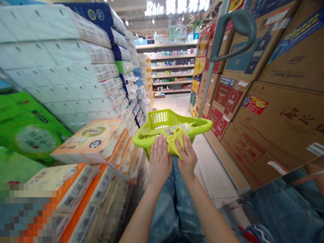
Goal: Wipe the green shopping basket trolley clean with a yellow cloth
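A lime-green plastic shopping basket (pixel 199 125) hangs in front of me in a shop aisle. My left hand (pixel 159 158) lies on its near rim with the fingers stretched forward and slightly curled over the edge. My right hand (pixel 186 155) rests beside it and pinches a yellow cloth (pixel 177 136) against the rim. The cloth is bunched and droops over the basket's edge. Inside the basket a flat packet (pixel 177 127) shows partly behind the cloth. My blue jeans (pixel 174 202) are below the hands.
Stacked tissue packs (pixel 76 67) and orange packs (pixel 88 141) wall the left side. Brown cartons (pixel 278 114) stack high on the right, with a grey trolley handle (pixel 238 30) above. The tiled floor (pixel 172 101) runs ahead to far shelves (pixel 172 67).
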Demonstrator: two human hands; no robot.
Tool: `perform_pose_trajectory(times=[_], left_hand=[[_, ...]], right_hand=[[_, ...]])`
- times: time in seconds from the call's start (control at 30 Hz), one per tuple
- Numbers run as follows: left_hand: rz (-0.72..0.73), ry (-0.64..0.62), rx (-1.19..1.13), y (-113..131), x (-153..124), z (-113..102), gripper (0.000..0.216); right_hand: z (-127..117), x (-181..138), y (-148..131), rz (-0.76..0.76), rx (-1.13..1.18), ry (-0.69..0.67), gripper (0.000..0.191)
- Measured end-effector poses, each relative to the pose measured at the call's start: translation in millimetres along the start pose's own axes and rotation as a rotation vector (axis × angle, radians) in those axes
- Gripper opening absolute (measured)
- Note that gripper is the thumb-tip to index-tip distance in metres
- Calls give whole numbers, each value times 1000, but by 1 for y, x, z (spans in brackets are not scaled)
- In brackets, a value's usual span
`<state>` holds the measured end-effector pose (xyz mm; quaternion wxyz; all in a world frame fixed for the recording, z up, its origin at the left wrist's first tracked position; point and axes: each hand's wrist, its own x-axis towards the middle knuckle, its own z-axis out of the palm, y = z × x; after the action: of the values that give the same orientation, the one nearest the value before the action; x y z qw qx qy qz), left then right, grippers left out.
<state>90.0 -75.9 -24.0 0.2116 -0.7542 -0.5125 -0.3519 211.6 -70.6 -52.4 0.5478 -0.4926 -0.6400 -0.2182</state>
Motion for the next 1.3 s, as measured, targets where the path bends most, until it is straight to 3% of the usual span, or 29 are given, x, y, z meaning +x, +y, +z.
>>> perform_pose_trajectory(times=[0.1,0.23,0.33,0.5,0.67,0.77,0.87,1.07,1.17,1.3], left_hand=[[-6,-8,11,2,1,-2,71],[-12,-10,18,4,2,-2,72],[-12,2,10,4,2,-1,72],[-16,23,-1,3,2,1,70],[-1,-3,-3,1,1,0,70],[3,-3,-1,1,0,-1,69],[-3,1,14,2,1,-3,70],[2,1,26,3,3,-2,72],[1,12,22,3,2,-1,73],[2,13,13,2,1,0,72]], right_hand=[[-7,6,24,-15,-21,16,75],[-17,13,57,189,-18,126,76],[-23,16,66,316,35,182,74],[-19,13,29,385,120,124,76],[-7,2,-16,155,112,-48,73],[-9,0,-12,41,62,-78,72],[-15,4,14,14,26,-65,75],[-26,18,60,302,47,128,75],[-25,20,50,360,77,146,76],[-13,10,9,336,84,56,77]])
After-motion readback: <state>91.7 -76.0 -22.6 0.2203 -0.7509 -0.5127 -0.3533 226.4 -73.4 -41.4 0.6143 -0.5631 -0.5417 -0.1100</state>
